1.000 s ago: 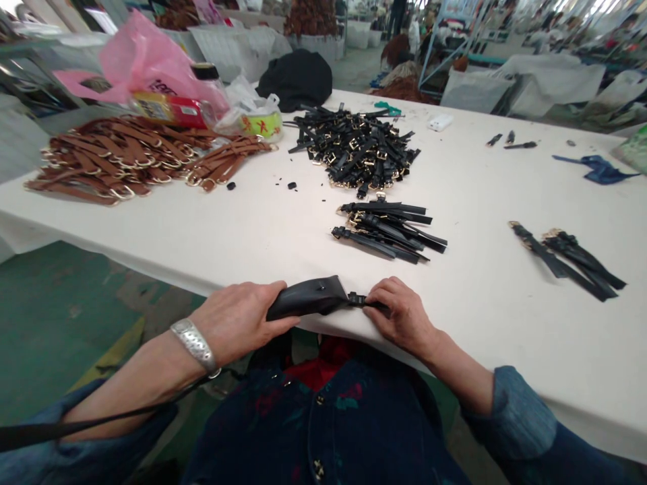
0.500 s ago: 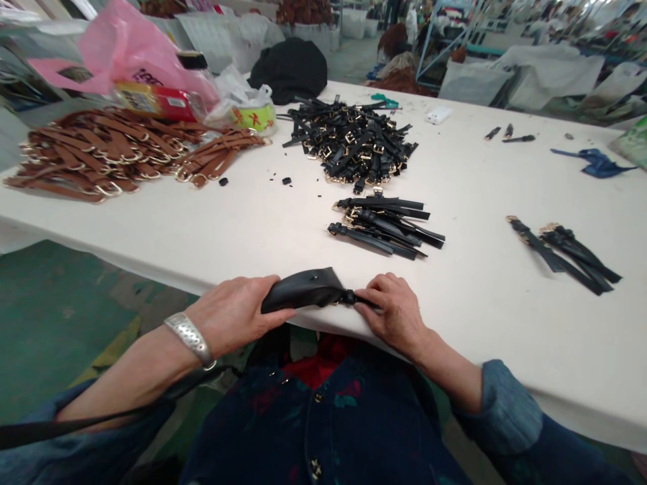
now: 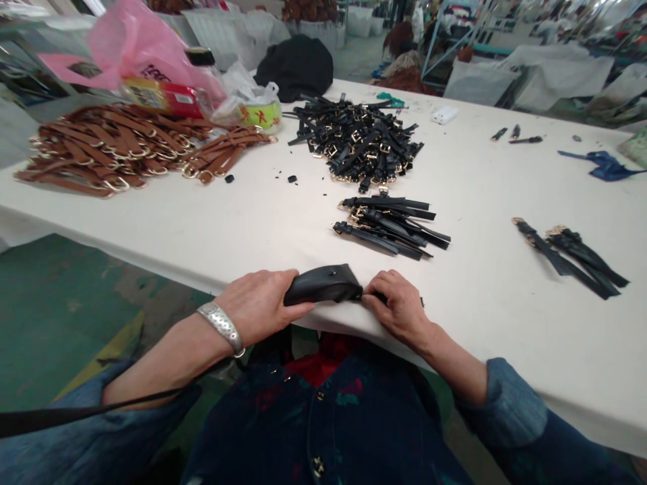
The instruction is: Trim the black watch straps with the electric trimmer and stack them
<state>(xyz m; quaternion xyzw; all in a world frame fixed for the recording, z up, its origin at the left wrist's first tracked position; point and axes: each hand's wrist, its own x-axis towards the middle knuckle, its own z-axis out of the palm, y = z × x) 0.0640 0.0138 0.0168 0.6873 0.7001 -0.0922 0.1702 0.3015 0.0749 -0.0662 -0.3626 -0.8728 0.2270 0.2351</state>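
Observation:
My left hand (image 3: 260, 303) is wrapped round a wide black leather strap (image 3: 321, 284), its thumb along the near edge. The strap bows upward at the table's front edge, its right end against the fingers of my right hand (image 3: 397, 306). That hand is closed in a pinch on a narrow black buckle strap (image 3: 379, 298) at the wide strap's end; most of it is hidden by the fingers. Beyond my hands lies a small bunch of black buckle straps (image 3: 394, 228), with a bigger heap of black buckle straps (image 3: 361, 145) behind it.
Brown straps with metal rings (image 3: 101, 145) are heaped at the left, before a pink plastic bag (image 3: 136, 50). A few black straps (image 3: 581, 259) lie on the right. A blue scrap (image 3: 604, 164), a white block (image 3: 445, 115) and a black cloth bundle (image 3: 296, 67) are farther back.
My left hand has moved right with the wide strap, closer to my right hand. The dark piece that showed between strap end and right fingers is now mostly covered.

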